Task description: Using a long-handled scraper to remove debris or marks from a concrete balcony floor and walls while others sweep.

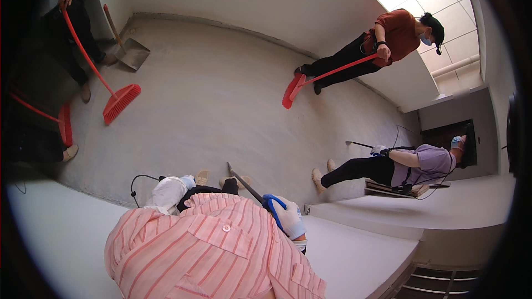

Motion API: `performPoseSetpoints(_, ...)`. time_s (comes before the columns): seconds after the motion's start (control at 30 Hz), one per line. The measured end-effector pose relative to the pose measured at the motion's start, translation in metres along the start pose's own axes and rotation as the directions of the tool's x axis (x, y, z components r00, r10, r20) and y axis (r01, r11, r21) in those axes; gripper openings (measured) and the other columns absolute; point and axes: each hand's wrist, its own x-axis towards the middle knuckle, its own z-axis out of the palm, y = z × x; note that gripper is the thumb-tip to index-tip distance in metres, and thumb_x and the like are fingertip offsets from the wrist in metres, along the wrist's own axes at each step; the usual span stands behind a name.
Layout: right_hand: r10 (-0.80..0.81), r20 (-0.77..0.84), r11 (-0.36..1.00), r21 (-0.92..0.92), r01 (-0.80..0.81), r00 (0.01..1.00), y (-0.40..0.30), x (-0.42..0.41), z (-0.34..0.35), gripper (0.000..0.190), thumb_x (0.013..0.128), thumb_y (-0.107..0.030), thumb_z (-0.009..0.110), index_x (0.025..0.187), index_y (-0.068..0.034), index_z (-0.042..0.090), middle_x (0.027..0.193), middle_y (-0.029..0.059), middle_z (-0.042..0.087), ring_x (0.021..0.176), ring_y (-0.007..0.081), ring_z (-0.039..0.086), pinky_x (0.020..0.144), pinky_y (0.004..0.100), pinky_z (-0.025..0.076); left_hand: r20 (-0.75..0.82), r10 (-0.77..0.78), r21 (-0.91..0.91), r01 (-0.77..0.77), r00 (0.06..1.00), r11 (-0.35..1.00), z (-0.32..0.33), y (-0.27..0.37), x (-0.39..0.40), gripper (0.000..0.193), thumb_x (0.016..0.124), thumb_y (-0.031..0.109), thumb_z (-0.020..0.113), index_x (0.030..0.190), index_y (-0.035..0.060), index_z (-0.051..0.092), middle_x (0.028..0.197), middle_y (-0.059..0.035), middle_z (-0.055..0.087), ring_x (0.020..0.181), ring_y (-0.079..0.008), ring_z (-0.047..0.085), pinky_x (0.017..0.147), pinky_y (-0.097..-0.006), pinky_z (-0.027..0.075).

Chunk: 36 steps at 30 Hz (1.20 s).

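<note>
My right hand [286, 216], in a white glove with blue palm coating, is closed around a dark rod-like tool [251, 190]. The tool slants up and left, its narrow tip near my shoes [235, 181]. My left hand [189, 181], pale-gloved and partly hidden, is at the end of a bunched white sleeve or cloth [166, 194]; its fingers are not clear. A thin black cable [134, 182] loops beside it. The front of my pink striped shirt [208, 249] fills the lower middle.
A person in red [397, 37] holds a red broom [294, 90]. Another in purple [424, 164] holds a thin tool [358, 144]. At upper left a person grips a red broom [121, 103] near a metal dustpan [133, 55]. Another broom [65, 124] stands by a shoe. Walls border the concrete floor [187, 91].
</note>
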Motion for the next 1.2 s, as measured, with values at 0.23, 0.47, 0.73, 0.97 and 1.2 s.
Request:
performPoseSetpoints(0.23, -0.09, -0.025, 0.992, -0.089, 0.088, 0.996, 0.006, -0.007, -0.001, 0.03, 0.088, -0.024, 0.054, 0.108, -0.004, 0.064, 0.096, 0.0138, 0.069, 0.089, 0.0224, 0.067, 0.078, 0.03, 0.049, -0.011, 0.078, -0.005, -0.078, 0.997, 0.997, 0.0, -0.002, -0.012, 0.042, 0.062, 0.038, 0.073, 0.093, 0.0095, 0.071, 0.098, -0.0146, 0.068, 0.093, -0.0284, 0.065, 0.079, -0.0376, 0.05)
performPoseSetpoints(0.47, -0.096, -0.02, 0.977, -0.196, 0.09, 0.995, 0.031, -0.026, -0.014, 0.033, 0.087, -0.031, 0.052, 0.109, -0.011, 0.065, 0.099, 0.0121, 0.068, 0.092, 0.0282, 0.064, 0.08, 0.0335, 0.048, -0.06, 0.067, -0.037, -0.069, 0.996, 0.997, 0.015, 0.013, -0.022, 0.041, 0.062, 0.036, 0.074, 0.092, 0.0079, 0.071, 0.097, -0.0144, 0.068, 0.091, -0.0276, 0.066, 0.078, -0.038, 0.051)
performPoseSetpoints(0.73, -0.142, -0.034, 0.969, -0.209, 0.132, 0.989, 0.078, -0.046, -0.017, 0.034, 0.088, -0.034, 0.051, 0.108, -0.012, 0.066, 0.101, 0.0118, 0.067, 0.094, 0.0298, 0.063, 0.081, 0.036, 0.048, -0.088, 0.087, 0.006, -0.087, 0.992, 0.996, 0.051, 0.007, -0.006, 0.038, 0.063, 0.038, 0.073, 0.086, 0.008, 0.072, 0.094, -0.016, 0.068, 0.091, -0.0283, 0.066, 0.077, -0.0377, 0.05)
performPoseSetpoints(0.97, -0.173, -0.04, 0.958, -0.239, 0.159, 0.984, 0.105, -0.058, -0.01, 0.035, 0.088, -0.035, 0.05, 0.109, -0.011, 0.065, 0.103, 0.0132, 0.066, 0.094, 0.0316, 0.063, 0.081, 0.0375, 0.048, -0.08, 0.129, -0.007, -0.13, 0.988, 0.992, 0.075, -0.002, 0.004, 0.039, 0.066, 0.042, 0.071, 0.086, 0.0077, 0.072, 0.093, -0.0155, 0.068, 0.089, -0.0291, 0.066, 0.076, -0.0381, 0.051)
performPoseSetpoints(1.2, -0.213, -0.042, 0.952, -0.232, 0.198, 0.976, 0.112, -0.059, -0.001, 0.036, 0.088, -0.036, 0.05, 0.109, -0.011, 0.065, 0.103, 0.0148, 0.065, 0.096, 0.0326, 0.061, 0.083, 0.0377, 0.047, -0.1, 0.169, -0.01, -0.171, 0.981, 0.985, 0.078, -0.015, 0.015, 0.04, 0.066, 0.042, 0.072, 0.085, 0.0074, 0.072, 0.091, -0.0172, 0.068, 0.087, -0.0297, 0.066, 0.074, -0.0384, 0.051)
